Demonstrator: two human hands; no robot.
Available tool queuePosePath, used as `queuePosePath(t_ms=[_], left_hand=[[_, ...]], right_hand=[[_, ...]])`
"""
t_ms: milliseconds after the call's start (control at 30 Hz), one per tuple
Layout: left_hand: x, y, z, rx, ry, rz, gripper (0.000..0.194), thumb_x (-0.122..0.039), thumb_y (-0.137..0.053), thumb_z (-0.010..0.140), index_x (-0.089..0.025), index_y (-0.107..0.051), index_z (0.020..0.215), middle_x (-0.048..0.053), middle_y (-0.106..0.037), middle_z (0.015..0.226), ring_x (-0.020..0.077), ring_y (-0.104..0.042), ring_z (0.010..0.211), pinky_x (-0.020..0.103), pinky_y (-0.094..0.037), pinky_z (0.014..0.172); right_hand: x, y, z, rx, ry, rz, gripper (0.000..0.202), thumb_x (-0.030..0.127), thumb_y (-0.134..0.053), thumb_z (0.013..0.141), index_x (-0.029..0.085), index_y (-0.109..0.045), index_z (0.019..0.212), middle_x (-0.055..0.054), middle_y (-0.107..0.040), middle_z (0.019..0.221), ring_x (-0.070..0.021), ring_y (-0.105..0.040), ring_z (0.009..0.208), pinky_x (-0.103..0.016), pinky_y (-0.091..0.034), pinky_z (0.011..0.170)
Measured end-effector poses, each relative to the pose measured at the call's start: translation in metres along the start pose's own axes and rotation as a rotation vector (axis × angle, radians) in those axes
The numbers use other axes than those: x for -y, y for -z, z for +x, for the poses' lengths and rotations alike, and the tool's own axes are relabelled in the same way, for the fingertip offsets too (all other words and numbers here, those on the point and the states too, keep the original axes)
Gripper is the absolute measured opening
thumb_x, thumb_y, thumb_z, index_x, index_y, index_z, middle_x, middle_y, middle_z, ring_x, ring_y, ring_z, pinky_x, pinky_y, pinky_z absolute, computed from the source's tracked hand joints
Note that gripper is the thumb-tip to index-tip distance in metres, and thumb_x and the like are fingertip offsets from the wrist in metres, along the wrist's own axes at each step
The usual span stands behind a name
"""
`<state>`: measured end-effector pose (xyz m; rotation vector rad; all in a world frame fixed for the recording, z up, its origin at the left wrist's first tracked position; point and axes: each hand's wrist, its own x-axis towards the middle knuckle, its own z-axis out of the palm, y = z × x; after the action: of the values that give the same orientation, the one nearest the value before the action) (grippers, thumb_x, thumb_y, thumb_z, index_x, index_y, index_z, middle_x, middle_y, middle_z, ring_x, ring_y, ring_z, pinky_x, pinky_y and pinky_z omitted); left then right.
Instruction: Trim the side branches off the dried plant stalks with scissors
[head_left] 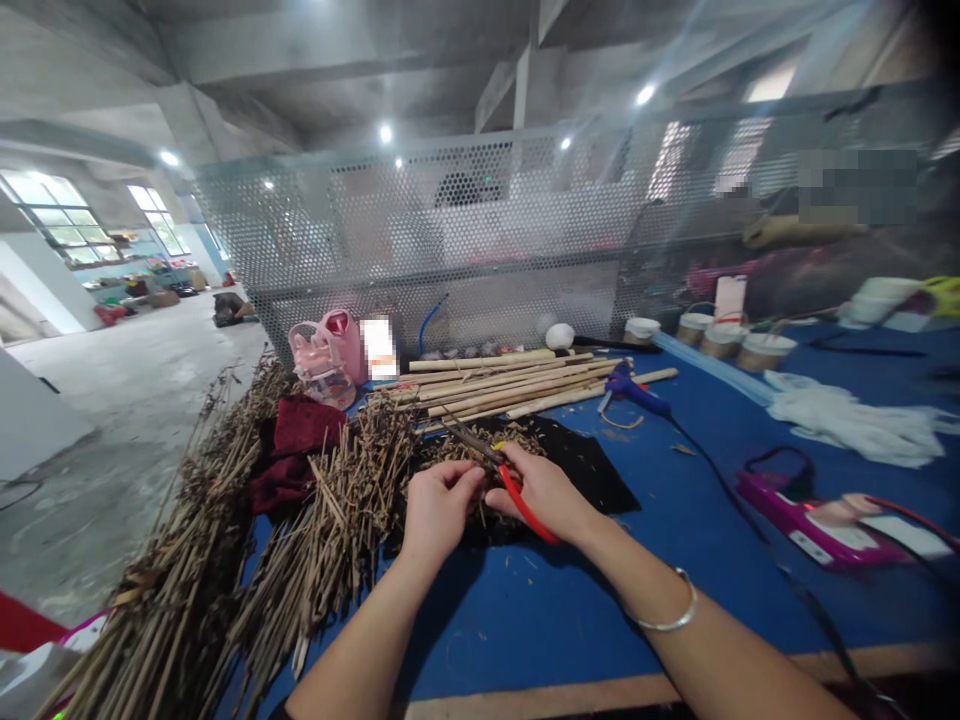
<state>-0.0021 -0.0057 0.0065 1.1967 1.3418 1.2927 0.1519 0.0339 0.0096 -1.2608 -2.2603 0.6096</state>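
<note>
Your right hand (544,490) gripped the red-handled tool (523,506), which slanted from its handles near the table's (510,640) front edge up and leftward over the black sheet (604,482). Your left hand (439,510) lay just left of the tool, thumb and fingertips pinched together; whether they grasped a piece could not be told. Dried stems (345,500) lay farther left. No brand or writing could be read.
</note>
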Motion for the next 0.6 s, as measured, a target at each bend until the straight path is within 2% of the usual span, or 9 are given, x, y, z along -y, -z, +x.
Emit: queuePosePath(t_ms=[133, 333, 467, 600], left_hand=[[0.0046, 0.0016, 0.0007, -0.007, -0.03, 0.049, 0.028, -0.037, -0.06, 0.069, -0.012, -0.068, 0.076, 0.002, -0.059, 0.058, 0.0078, -0.041, 0.046, 0.02, -0.032, 0.044], [0.0009, 0.0013, -0.0011, 0.014, -0.088, 0.073, 0.027, -0.037, -0.057, 0.072, -0.012, -0.067, 0.068, 0.0, -0.056, 0.054, 0.0074, -0.04, 0.045, 0.02, -0.03, 0.043], [-0.0019, 0.0005, -0.0024, 0.014, -0.079, 0.053, 0.027, -0.037, -0.058, 0.071, -0.012, -0.067, 0.068, 0.0, -0.056, 0.053, 0.0073, -0.039, 0.043, 0.02, -0.03, 0.042], [-0.0027, -0.0004, -0.0031, -0.034, -0.076, 0.037, 0.027, -0.038, -0.06, 0.069, -0.012, -0.068, 0.07, 0.001, -0.058, 0.055, 0.0081, -0.043, 0.044, 0.02, -0.033, 0.044]], right_hand=[[0.0035, 0.001, -0.0006, -0.021, 0.02, -0.044, 0.036, 0.048, -0.06, 0.068, 0.02, -0.043, 0.081, 0.0, -0.052, 0.072, -0.0127, -0.046, 0.061, -0.023, -0.034, 0.056], [0.002, -0.0007, 0.0003, -0.057, 0.097, -0.073, 0.037, 0.047, -0.062, 0.067, 0.019, -0.043, 0.081, -0.003, -0.051, 0.078, -0.015, -0.045, 0.068, -0.027, -0.036, 0.062], [0.0046, 0.0, -0.0005, -0.026, 0.082, -0.029, 0.036, 0.045, -0.063, 0.068, 0.019, -0.042, 0.081, -0.002, -0.051, 0.077, -0.0145, -0.045, 0.067, -0.026, -0.036, 0.061], [0.0069, 0.0018, -0.0005, -0.015, 0.054, 0.007, 0.036, 0.044, -0.063, 0.067, 0.019, -0.043, 0.084, -0.002, -0.051, 0.077, -0.0142, -0.046, 0.067, -0.026, -0.036, 0.06]])
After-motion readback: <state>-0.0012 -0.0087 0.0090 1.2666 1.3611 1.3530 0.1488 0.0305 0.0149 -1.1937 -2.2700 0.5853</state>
